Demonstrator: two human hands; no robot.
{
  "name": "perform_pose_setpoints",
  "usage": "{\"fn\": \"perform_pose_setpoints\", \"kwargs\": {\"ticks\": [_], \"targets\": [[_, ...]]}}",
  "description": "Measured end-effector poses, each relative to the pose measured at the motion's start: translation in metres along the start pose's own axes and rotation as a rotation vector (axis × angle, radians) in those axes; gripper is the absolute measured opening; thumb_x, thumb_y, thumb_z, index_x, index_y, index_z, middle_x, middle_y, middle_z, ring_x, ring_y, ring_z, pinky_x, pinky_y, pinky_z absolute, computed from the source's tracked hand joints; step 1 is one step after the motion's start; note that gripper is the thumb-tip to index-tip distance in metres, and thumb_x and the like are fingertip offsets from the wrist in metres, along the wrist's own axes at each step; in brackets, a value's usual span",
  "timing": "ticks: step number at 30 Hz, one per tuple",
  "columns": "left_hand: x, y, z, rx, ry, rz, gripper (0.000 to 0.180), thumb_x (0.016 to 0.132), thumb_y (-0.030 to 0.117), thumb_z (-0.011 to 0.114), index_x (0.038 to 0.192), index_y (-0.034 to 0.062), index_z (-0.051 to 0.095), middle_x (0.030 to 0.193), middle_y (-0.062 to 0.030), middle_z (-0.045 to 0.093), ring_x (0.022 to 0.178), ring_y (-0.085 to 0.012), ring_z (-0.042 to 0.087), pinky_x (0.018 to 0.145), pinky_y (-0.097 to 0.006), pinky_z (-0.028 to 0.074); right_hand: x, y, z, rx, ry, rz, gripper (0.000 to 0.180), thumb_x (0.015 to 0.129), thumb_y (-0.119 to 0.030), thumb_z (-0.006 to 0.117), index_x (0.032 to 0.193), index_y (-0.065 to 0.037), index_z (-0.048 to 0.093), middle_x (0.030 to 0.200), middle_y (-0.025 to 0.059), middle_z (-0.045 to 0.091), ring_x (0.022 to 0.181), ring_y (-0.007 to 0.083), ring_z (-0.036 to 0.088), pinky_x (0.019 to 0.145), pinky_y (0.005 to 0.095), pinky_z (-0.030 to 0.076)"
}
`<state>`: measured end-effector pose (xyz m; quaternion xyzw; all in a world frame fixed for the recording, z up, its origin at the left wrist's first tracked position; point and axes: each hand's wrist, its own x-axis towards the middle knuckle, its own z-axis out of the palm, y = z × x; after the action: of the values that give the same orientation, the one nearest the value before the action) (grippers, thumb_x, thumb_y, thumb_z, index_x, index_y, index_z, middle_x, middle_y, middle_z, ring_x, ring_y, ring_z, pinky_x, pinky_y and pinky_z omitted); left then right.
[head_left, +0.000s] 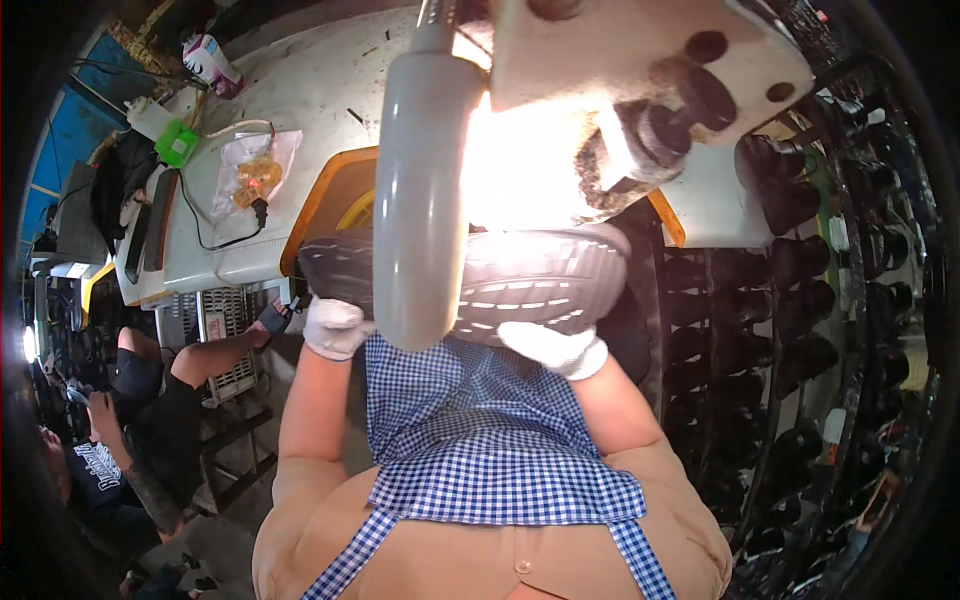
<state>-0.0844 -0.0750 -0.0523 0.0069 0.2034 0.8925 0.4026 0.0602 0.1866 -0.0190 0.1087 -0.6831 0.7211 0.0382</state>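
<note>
A black shoe (545, 275) lies on its side in front of me, its grooved sole facing me. My left hand (335, 328), in a white glove, has its fingers curled around the shoe's left end. My right hand (553, 347), gloved the same way, grips the lower edge of the sole near the right end. A grey, rounded lamp-like cylinder (420, 200) hangs in front of the shoe and hides part of its middle. Just beyond the shoe, a white machine head (640, 60) with a dark knob stands in strong glare.
The white worktable (320, 80) has an orange-edged cutout around the shoe. On its left lie a plastic bag (255, 170), a cable, a green-labelled bottle (177, 143) and a purple-white container (212, 65). Racks of black shoes (790, 300) stand right. Another person (120, 440) sits at left.
</note>
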Motion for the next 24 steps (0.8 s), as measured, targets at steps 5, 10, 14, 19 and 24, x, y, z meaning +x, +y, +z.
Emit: {"fn": "perform_pose_setpoints", "kwargs": {"ticks": [5, 10, 14, 19, 24], "targets": [[-0.017, 0.005, -0.037, 0.178, -0.139, 0.198, 0.096, 0.061, 0.009, 0.083, 0.148, 0.0056, 0.043, 0.148, -0.0171, 0.05, 0.137, -0.0368, 0.048, 0.115, -0.052, 0.04, 0.022, 0.017, 0.016, 0.05, -0.016, 0.012, 0.07, 0.083, -0.012, 0.081, 0.144, -0.004, 0.048, 0.139, 0.0128, 0.057, 0.129, 0.0243, 0.054, 0.109, 0.0385, 0.044], [-0.051, -0.036, -0.062, 0.156, -0.013, 0.279, 0.11, 0.062, 0.035, 0.092, 0.153, 0.0075, 0.037, 0.151, -0.0184, 0.046, 0.138, -0.0389, 0.045, 0.116, -0.056, 0.036, 0.038, 0.014, -0.006, 0.092, -0.205, 0.077, 0.084, 0.077, -0.01, 0.084, 0.15, -0.003, 0.041, 0.148, 0.0116, 0.052, 0.137, 0.0242, 0.047, 0.115, 0.0393, 0.038], [-0.054, -0.04, -0.061, 0.099, -0.05, 0.284, 0.106, 0.071, 0.047, 0.088, 0.154, 0.0065, 0.035, 0.152, -0.019, 0.044, 0.139, -0.0369, 0.044, 0.117, -0.053, 0.035, 0.042, -0.009, -0.03, 0.137, -0.337, 0.202, 0.089, 0.073, -0.012, 0.089, 0.148, -0.002, 0.041, 0.143, 0.0125, 0.054, 0.133, 0.0214, 0.05, 0.113, 0.0384, 0.04], [0.002, -0.018, 0.015, 0.416, -0.23, 0.252, 0.082, 0.086, 0.041, 0.076, 0.143, -0.0066, 0.042, 0.143, -0.0193, 0.049, 0.131, -0.0303, 0.05, 0.115, -0.047, 0.038, 0.057, -0.053, -0.059, -0.183, -0.454, 0.441, 0.082, 0.073, -0.018, 0.09, 0.143, -0.002, 0.05, 0.134, 0.0115, 0.063, 0.12, 0.0185, 0.06, 0.105, 0.0342, 0.049], [0.011, -0.073, 0.092, 1.122, 0.11, 0.264, 0.045, 0.097, 0.018, 0.057, 0.137, -0.0019, 0.055, 0.13, -0.0115, 0.06, 0.119, -0.0202, 0.056, 0.106, -0.033, 0.042, 0.048, -0.053, -0.063, -0.091, -0.322, 0.354, 0.083, 0.07, -0.026, 0.091, 0.14, -0.002, 0.054, 0.132, 0.0109, 0.064, 0.121, 0.0199, 0.059, 0.107, 0.033, 0.046]]}}
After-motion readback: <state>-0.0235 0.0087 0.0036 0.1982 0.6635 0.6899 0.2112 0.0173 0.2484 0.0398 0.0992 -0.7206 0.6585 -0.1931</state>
